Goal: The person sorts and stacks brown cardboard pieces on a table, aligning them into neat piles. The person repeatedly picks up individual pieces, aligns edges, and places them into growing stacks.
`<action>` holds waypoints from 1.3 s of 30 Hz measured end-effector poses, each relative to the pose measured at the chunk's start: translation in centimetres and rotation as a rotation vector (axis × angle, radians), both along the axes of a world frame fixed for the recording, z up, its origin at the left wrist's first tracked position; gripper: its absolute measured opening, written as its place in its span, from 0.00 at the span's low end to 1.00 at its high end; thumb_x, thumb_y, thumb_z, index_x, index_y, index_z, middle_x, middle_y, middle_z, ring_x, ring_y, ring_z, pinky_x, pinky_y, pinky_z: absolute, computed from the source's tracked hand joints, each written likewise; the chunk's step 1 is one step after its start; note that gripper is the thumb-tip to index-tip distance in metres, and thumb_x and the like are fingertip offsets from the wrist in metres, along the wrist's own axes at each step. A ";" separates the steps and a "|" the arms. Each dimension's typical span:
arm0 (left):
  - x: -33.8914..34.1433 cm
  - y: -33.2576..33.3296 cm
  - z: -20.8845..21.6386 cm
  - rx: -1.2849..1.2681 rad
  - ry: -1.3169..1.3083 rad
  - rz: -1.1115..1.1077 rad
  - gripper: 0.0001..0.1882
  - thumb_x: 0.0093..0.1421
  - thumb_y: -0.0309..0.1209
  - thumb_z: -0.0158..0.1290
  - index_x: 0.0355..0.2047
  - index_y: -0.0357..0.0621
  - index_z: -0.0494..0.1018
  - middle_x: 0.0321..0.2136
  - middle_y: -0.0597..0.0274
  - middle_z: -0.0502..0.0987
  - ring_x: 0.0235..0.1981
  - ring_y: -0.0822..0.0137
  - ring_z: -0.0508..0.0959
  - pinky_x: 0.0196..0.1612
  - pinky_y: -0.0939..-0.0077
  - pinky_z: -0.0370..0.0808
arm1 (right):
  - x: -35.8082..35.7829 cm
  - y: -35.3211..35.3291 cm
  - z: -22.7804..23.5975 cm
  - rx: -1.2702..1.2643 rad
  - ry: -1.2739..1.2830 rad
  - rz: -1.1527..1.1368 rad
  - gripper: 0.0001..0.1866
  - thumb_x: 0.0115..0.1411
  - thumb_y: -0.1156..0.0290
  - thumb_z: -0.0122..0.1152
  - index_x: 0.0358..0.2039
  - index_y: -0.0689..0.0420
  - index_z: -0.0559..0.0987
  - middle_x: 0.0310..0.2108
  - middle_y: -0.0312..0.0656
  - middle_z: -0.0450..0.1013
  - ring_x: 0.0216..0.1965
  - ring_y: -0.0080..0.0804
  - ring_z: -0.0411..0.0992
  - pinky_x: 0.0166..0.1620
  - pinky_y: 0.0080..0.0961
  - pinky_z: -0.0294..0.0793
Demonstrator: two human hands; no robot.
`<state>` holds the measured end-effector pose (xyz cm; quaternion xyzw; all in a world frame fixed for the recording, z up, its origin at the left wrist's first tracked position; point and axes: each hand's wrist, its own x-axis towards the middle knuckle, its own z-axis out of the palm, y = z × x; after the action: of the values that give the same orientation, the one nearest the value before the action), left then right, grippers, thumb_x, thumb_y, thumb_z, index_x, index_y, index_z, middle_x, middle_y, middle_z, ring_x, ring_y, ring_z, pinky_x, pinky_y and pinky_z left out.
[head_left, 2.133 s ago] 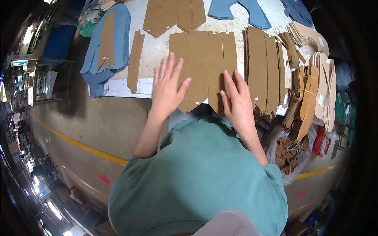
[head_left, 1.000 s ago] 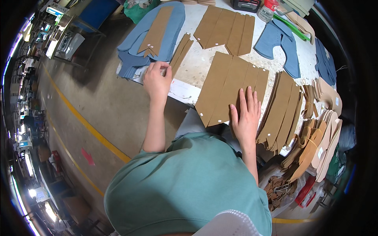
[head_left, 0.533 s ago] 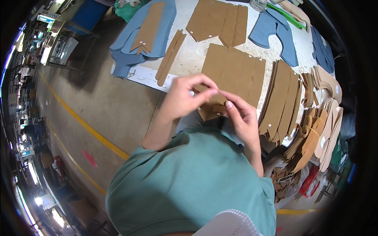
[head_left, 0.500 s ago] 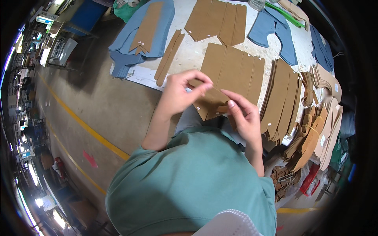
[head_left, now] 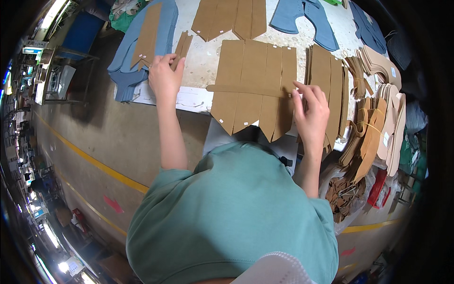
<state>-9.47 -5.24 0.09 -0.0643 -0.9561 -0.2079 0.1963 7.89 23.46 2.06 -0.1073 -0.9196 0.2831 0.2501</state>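
A long narrow brown strip (head_left: 250, 90) lies crosswise over several brown pointed panels (head_left: 253, 66) with small white stickers, near the table's front edge. My right hand (head_left: 313, 111) is just off the strip's right end, thumb and forefinger apart, holding nothing. Farther left, my left hand (head_left: 164, 78) has its fingers and thumb closed round the lower part of a small pile of brown strips (head_left: 183, 45). That hand hides the pile's lower end. Left of it, a brown piece with a notched end (head_left: 146, 35) rests on stacked blue-grey pieces (head_left: 124, 71).
More brown panels (head_left: 229, 19) and blue-grey curved pieces (head_left: 288, 16) lie farther back. At the right are stacked brown panels (head_left: 322, 71), banded tan bundles (head_left: 366, 142) and pale curved pieces (head_left: 388, 123). Below that corner hangs a clear bag of brown scraps (head_left: 346, 199).
The strip held between both hands now lies flat across the panels. My left hand has moved left onto the strip pile; my right hand has let go. The view has shifted.
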 end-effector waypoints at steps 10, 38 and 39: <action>-0.5 0.3 -1.4 -0.109 0.074 0.043 0.10 0.49 0.37 0.65 0.32 0.51 0.81 0.30 0.64 0.77 0.37 0.58 0.77 0.39 0.62 0.75 | 2.0 0.4 -0.2 -0.084 -0.019 -0.050 0.08 0.59 0.72 0.62 0.39 0.56 0.83 0.30 0.41 0.73 0.36 0.36 0.71 0.43 0.31 0.70; 8.4 3.0 2.6 0.556 -0.601 -0.675 0.04 0.58 0.24 0.59 0.34 0.37 0.77 0.28 0.68 0.79 0.33 0.78 0.74 0.41 0.82 0.70 | 1.5 -3.5 0.0 -0.367 -0.097 0.256 0.07 0.57 0.74 0.64 0.37 0.57 0.83 0.27 0.41 0.74 0.29 0.34 0.72 0.34 0.28 0.72; 8.3 3.2 2.1 0.561 -0.584 -0.561 0.05 0.57 0.28 0.61 0.34 0.42 0.79 0.28 0.66 0.81 0.29 0.80 0.76 0.29 0.83 0.71 | 1.3 -3.3 -0.3 -0.252 -0.067 0.216 0.06 0.56 0.73 0.64 0.36 0.57 0.83 0.26 0.41 0.72 0.29 0.36 0.71 0.34 0.30 0.72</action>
<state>-1.19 -2.09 2.23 -0.2030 -0.8241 -0.5116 -0.1335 9.16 20.16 1.74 -0.0479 -0.8909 0.4177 0.1718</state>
